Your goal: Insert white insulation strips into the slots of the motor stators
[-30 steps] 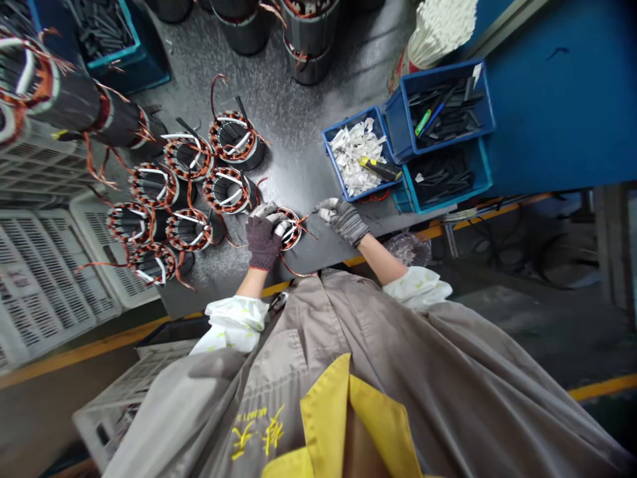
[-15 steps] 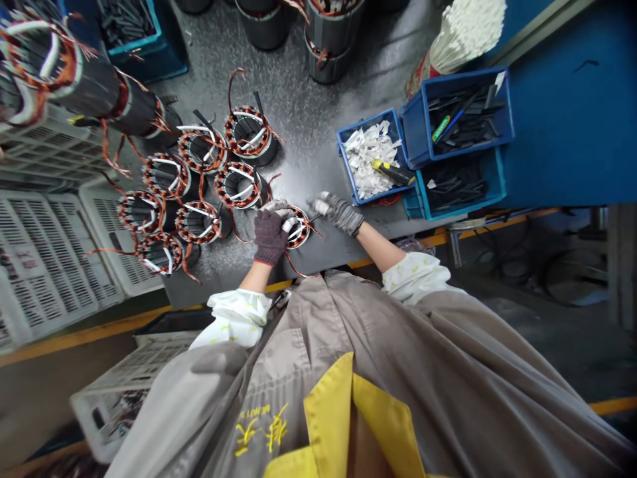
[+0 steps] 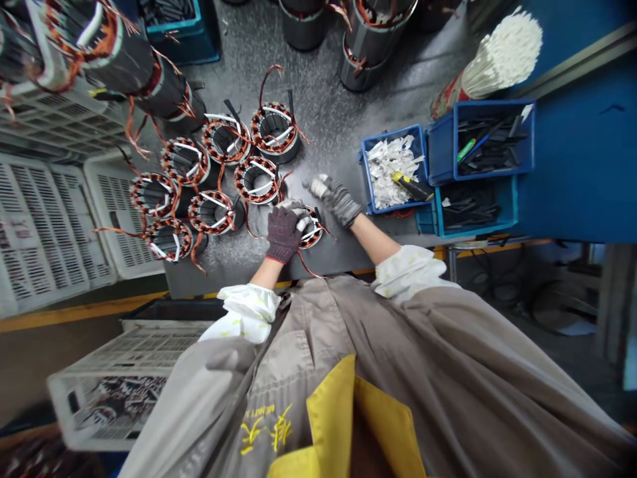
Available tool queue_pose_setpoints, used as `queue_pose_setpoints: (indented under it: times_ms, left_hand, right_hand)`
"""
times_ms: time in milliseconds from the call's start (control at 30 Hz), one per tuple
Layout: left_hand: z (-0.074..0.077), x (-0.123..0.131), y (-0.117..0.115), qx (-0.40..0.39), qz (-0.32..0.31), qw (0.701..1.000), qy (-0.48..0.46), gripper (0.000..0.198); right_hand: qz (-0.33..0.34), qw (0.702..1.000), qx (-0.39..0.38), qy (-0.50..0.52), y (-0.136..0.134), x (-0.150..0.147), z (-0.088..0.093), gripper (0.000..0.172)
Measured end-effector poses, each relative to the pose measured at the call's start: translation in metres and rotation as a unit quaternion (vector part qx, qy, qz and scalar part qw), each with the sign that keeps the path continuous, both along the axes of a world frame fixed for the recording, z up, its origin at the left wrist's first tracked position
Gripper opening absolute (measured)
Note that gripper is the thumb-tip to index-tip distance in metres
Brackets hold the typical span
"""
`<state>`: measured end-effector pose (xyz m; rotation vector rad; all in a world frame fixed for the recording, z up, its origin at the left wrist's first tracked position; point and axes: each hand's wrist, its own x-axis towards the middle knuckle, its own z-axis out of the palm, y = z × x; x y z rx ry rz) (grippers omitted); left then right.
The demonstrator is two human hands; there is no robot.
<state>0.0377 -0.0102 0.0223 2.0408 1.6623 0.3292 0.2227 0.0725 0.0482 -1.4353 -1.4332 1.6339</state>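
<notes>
- Grip closed: copper-wound stator (image 3: 312, 230) is held at its rim by left hand (image 3: 283, 234)
- Right hand (image 3: 334, 202) is kept narrow, just beside it; any held item cannot be told
- Stator is set on grey bench (image 3: 318, 113), near other stators (image 3: 257, 180) and blue bin (image 3: 393, 131)

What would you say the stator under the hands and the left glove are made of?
The stator seems a dark steel core, probably laminated, wound with shiny reddish copper wire. The left glove looks like matt knitted yarn, its weave showing, fibre unclear.
</notes>
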Motion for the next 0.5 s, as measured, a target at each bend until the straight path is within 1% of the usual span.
queue_pose_setpoints:
  times_ms: [67, 100, 133, 167, 233, 267, 300, 367, 400, 433, 500]
  left_hand:
    - [0.003, 0.001, -0.001, 0.000, 0.000, 1.000, 0.000, 0.033]
    - [0.004, 0.001, -0.002, -0.001, 0.002, 1.000, 0.000, 0.032]
    - [0.004, 0.002, -0.002, -0.004, 0.006, 1.000, 0.001, 0.032]
    - [0.004, 0.002, -0.003, -0.007, 0.010, 1.000, 0.002, 0.032]
    - [0.005, 0.003, -0.002, -0.010, 0.024, 1.000, 0.012, 0.033]
    - [0.006, 0.004, -0.002, -0.013, 0.029, 0.999, 0.019, 0.034]
    - [0.008, 0.004, -0.001, -0.016, 0.031, 0.999, 0.028, 0.034]
    - [0.015, 0.005, 0.001, -0.016, 0.020, 0.999, 0.041, 0.033]
    - [0.020, 0.005, 0.000, -0.009, 0.005, 0.999, 0.042, 0.032]
    - [0.026, 0.004, -0.002, 0.004, -0.012, 0.999, 0.039, 0.032]
    - [0.036, 0.003, -0.012, 0.033, -0.049, 0.998, 0.027, 0.035]
  right_hand:
    - [0.031, 0.998, -0.022, -0.044, -0.017, 0.026, 0.002, 0.031]
    - [0.032, 0.997, -0.040, -0.062, -0.028, 0.035, 0.002, 0.031]
    - [0.015, 0.995, -0.063, -0.074, -0.040, 0.041, 0.003, 0.033]
    - [-0.015, 0.993, -0.088, -0.079, -0.053, 0.044, 0.003, 0.034]
    - [-0.092, 0.984, -0.135, -0.064, -0.076, 0.045, 0.002, 0.039]
    - [-0.115, 0.981, -0.150, -0.054, -0.085, 0.043, 0.001, 0.041]
    - [-0.125, 0.979, -0.155, -0.045, -0.090, 0.041, 0.000, 0.043]
    - [-0.129, 0.979, -0.154, -0.028, -0.088, 0.039, 0.000, 0.044]
    - [-0.110, 0.983, -0.142, -0.030, -0.082, 0.040, 0.001, 0.042]
    - [-0.071, 0.989, -0.121, -0.044, -0.073, 0.042, 0.002, 0.040]
    - [0.043, 0.992, -0.057, -0.102, -0.052, 0.050, 0.005, 0.036]
